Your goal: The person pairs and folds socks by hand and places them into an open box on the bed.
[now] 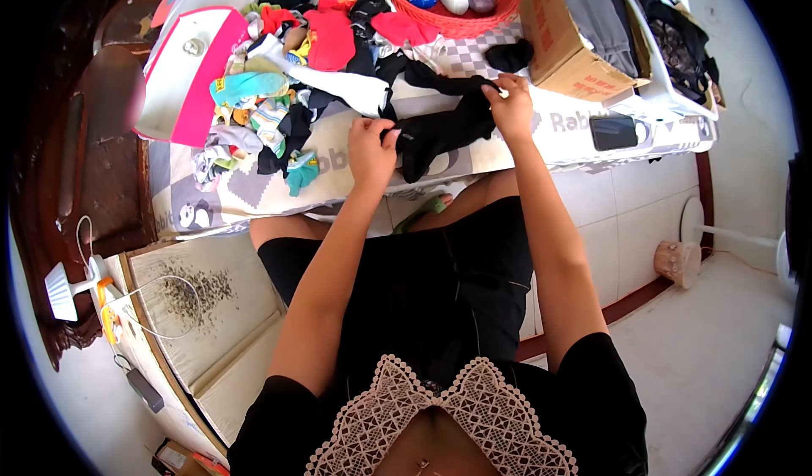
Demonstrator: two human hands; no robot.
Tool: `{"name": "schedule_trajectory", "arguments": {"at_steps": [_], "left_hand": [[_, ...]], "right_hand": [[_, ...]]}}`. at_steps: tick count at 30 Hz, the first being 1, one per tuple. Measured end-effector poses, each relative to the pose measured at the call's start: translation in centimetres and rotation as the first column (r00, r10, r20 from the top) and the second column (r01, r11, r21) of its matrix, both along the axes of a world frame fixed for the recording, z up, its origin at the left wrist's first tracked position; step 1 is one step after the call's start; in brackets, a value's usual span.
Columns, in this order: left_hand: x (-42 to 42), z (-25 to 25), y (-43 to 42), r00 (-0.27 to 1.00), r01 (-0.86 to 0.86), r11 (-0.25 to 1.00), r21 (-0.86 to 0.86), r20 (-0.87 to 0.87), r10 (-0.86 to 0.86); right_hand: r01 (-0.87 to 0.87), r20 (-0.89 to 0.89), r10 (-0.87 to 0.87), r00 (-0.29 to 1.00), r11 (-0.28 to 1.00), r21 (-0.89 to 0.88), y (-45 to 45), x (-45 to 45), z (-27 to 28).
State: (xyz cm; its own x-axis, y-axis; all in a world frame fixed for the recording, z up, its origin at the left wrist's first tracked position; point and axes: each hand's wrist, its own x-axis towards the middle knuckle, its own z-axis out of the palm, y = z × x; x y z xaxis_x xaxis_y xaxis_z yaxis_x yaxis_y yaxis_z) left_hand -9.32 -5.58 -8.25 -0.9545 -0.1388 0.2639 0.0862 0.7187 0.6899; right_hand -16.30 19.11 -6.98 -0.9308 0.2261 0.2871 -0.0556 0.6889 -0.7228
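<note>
Head view — black sock [447, 132] spans from left hand [372, 148] to right hand [511, 110].

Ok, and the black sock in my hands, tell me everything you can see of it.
The black sock looks like soft, plain fabric with a small pale mark near your left hand. It's creased and spread sideways, pinched by that hand at one end and your right hand at the other, over the patterned cloth. Whether it's one sock or two overlapping, I can't tell.
</note>
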Motion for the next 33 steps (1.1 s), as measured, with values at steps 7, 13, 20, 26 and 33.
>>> {"name": "schedule_trajectory", "arguments": {"at_steps": [7, 13, 20, 26, 33], "left_hand": [[1.4, 2.0, 0.3, 0.997, 0.080, 0.686, 0.723, -0.041, -0.072], [2.5, 3.4, 0.8, 0.990, -0.122, 0.492, 0.862, 0.139, 0.002], [4.3, 3.7, 1.8, 0.951, -0.201, 0.563, 0.802, 0.298, -0.085], [4.8, 1.9, 0.4, 0.846, -0.322, 0.318, 0.892, 0.422, -0.327], [5.1, 3.2, 0.0, 0.824, -0.474, -0.042, 0.880, 0.426, -0.373]], "right_hand": [[0.017, -0.163, -0.045, 0.986, 0.985, -0.173, 1.1, 1.7, 1.9], [0.036, -0.142, -0.094, 0.985, 0.930, -0.366, 1.9, 3.0, 3.5], [-0.184, -0.044, 0.300, 0.953, 0.456, -0.871, -3.2, 6.8, 9.5], [-0.310, -0.198, 0.426, 0.883, 0.210, -0.927, -5.0, 9.1, 11.4], [-0.151, -0.009, 0.467, 0.884, 0.267, -0.952, -5.2, 9.8, 7.9]]}}
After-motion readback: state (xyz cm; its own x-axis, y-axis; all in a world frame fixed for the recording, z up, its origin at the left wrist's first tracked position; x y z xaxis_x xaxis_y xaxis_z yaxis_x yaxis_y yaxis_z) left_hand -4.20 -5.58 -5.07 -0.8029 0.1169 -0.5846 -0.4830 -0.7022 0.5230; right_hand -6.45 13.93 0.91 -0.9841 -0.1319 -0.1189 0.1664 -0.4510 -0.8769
